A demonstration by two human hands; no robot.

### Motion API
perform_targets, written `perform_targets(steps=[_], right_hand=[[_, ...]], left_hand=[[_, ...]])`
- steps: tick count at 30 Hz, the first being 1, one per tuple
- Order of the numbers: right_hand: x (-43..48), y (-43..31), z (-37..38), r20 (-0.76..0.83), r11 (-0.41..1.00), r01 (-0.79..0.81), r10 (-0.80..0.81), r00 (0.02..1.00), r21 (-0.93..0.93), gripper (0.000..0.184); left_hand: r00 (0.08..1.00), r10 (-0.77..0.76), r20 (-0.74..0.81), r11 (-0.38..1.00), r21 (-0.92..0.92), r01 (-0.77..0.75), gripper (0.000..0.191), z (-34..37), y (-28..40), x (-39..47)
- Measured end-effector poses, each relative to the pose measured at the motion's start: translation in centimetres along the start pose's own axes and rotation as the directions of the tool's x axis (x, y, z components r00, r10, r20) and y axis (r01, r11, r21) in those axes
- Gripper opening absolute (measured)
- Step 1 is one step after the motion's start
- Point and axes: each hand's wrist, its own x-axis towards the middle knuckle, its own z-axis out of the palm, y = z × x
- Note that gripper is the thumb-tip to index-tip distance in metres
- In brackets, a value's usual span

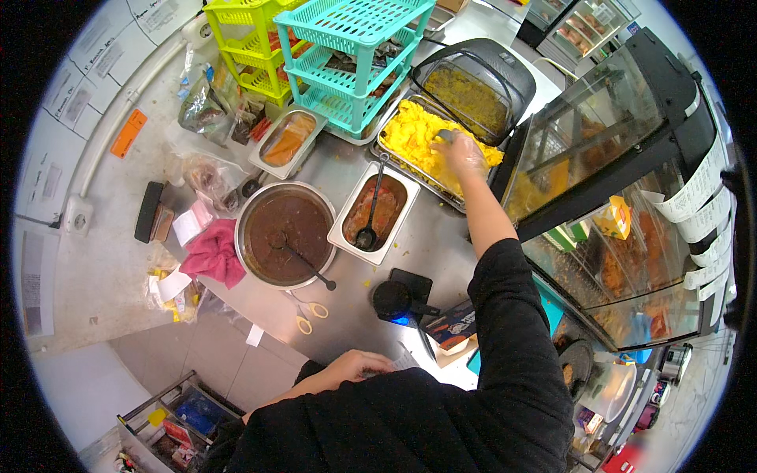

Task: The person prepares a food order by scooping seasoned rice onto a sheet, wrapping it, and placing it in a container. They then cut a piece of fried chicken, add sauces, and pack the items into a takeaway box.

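My right hand, in a clear plastic glove and slightly blurred, reaches over a metal tray heaped with lumpy yellow food. Its fingers close around a small dark utensil, mostly hidden by the hand and the food. Low at the counter edge, my left hand pinches a printed paper slip; its fingertips are partly hidden. Between the arms lies a black kitchen scale with a lit blue display, a black handled cup on top.
A steel bowl of brown sauce and a pan of reddish sauce hold black ladles. Yellow-handled scissors lie nearby. Turquoise tiered baskets stand behind; a glass display case borders the right. A pink cloth lies left.
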Motion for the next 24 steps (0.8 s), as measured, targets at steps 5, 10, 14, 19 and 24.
perform_targets(steps=[5, 10, 14, 19, 24], right_hand=[[2.3, 2.8, -0.6, -0.002, 0.919, -0.254, 0.267, 0.964, 0.303, 0.083], [1.5, 2.8, -1.2, 0.232, 0.472, -0.334, 0.262, 0.937, 0.816, 0.057], [-5.6, 0.7, -6.9, 0.416, 0.077, -0.416, 0.017, 0.909, 0.906, 0.038], [-27.4, 1.4, -16.2, 0.239, 0.339, -0.247, 0.068, 0.969, 0.908, 0.034], [-44.1, 3.0, -13.7, 0.230, 0.628, -0.421, 0.365, 0.902, 0.655, 0.062]], left_hand=[[0.999, -0.048, -0.024, 0.999, -0.012, 0.047, 0.030, 0.5, 0.7, -0.1], [0.999, -0.049, -0.023, 0.998, 0.038, 0.050, 0.033, 0.9, 1.9, 0.2], [1.000, -0.009, -0.022, 0.977, 0.211, 0.014, 0.027, 0.2, 2.5, 0.4], [0.913, -0.403, 0.065, 0.886, 0.277, 0.372, 0.040, -0.9, 0.8, 4.1], [0.902, -0.431, 0.019, 0.885, 0.201, 0.419, 0.062, 4.4, -2.9, 11.1]])
